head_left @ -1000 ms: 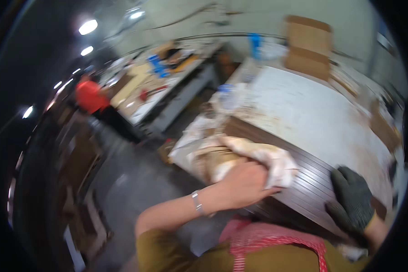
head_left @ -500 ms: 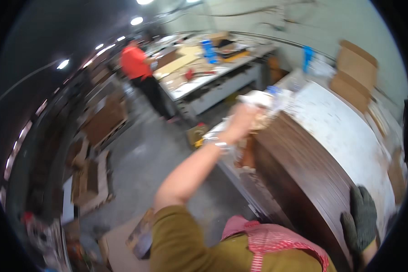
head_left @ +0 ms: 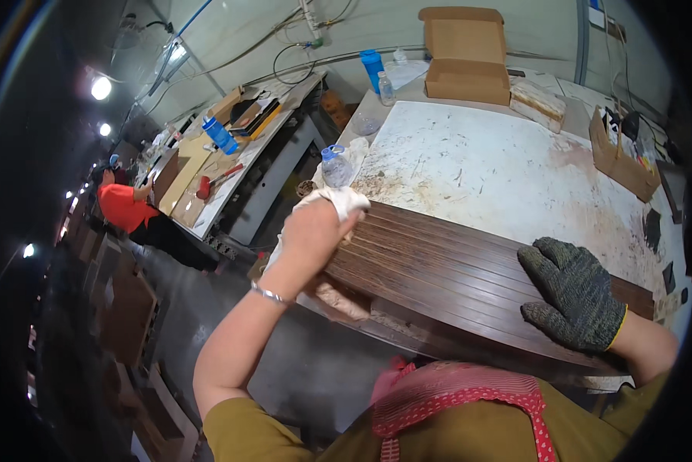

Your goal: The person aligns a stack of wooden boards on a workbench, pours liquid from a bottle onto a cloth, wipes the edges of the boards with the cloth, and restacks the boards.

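Note:
My bare left hand [head_left: 312,239], a bracelet at its wrist, is closed round a white cloth [head_left: 344,199] at the left end of a dark brown grooved wooden panel [head_left: 431,269]. Part of the cloth hangs down past the wrist. In a dark grey knitted glove, my right hand [head_left: 573,296] lies on the panel's right part with its fingers spread. The panel rests along the near edge of a white-topped table [head_left: 469,165]. Just beyond the cloth stands a clear plastic bottle [head_left: 335,167] with a blue top.
An open cardboard box [head_left: 467,58], a blue cup [head_left: 372,69] and a small clear bottle [head_left: 386,90] stand at the back. Another box [head_left: 623,154] holds tools at the right. A second workbench [head_left: 207,204] carries a red mallet [head_left: 207,186]; a person in red [head_left: 123,206] stands there.
The view has swung to the right, so the table and panel now lie more across the picture. My left hand still holds the cloth at the panel's end; the gloved hand remains on the panel.

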The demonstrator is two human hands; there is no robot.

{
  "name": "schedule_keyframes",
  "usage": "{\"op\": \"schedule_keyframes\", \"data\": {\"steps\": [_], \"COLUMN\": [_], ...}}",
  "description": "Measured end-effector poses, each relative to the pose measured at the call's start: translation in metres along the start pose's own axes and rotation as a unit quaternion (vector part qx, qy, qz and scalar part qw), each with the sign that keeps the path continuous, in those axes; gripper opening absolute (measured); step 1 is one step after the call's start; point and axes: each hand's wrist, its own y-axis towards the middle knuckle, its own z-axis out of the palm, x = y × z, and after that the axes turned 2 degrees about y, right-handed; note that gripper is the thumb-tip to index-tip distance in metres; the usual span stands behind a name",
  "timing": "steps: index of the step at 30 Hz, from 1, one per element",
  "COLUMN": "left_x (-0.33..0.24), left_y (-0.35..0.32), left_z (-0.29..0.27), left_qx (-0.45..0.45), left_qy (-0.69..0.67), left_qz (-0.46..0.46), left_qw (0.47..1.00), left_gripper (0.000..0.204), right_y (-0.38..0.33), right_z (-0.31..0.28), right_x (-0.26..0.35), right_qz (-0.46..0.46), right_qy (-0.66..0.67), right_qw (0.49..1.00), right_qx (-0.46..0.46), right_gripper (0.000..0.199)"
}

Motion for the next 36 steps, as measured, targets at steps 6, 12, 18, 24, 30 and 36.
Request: {"op": "schedule_keyframes", "data": {"steps": [6, 12, 18, 24, 30, 36], "left_x": [-0.017, -0.024, 0.017, -0.027, -0.05, -0.07], "left_y": [-0.029, -0.031, -0.031, -0.051, -0.04, -0.055], "left_z": [-0.001, 0.006, -0.012, -0.037, 0.013, 0.02], "left_qx": [0.026, -0.054, -0.031, 0.011, -0.067, -0.033], "left_qy": [0.012, 0.081, 0.127, 0.037, -0.045, -0.147], "left_qz": [0.047, 0.224, 0.008, -0.01, 0.155, 0.146], "left_qw": [0.998, 0.97, 0.991, 0.999, 0.985, 0.978], "left_gripper": [0.046, 0.054, 0.049, 0.038, 0.04, 0.04], "right_y": [-0.002, -0.001, -0.006, 0.01, -0.02, -0.004], "right_z": [0.0, 0.002, 0.001, 0.005, -0.007, 0.0], "right_x": [-0.003, -0.002, -0.005, -0.004, 0.015, 0.003], "right_qz": [0.004, 0.006, -0.002, 0.007, 0.06, 0.015], "right_qy": [0.002, 0.005, 0.004, 0.013, 0.019, 0.006], "right_qw": [1.0, 1.0, 1.0, 1.0, 0.998, 0.997], "right_qx": [0.008, 0.003, -0.002, 0.004, 0.032, 0.069], "right_gripper": [0.064, 0.065, 0.063, 0.062, 0.066, 0.053]}}
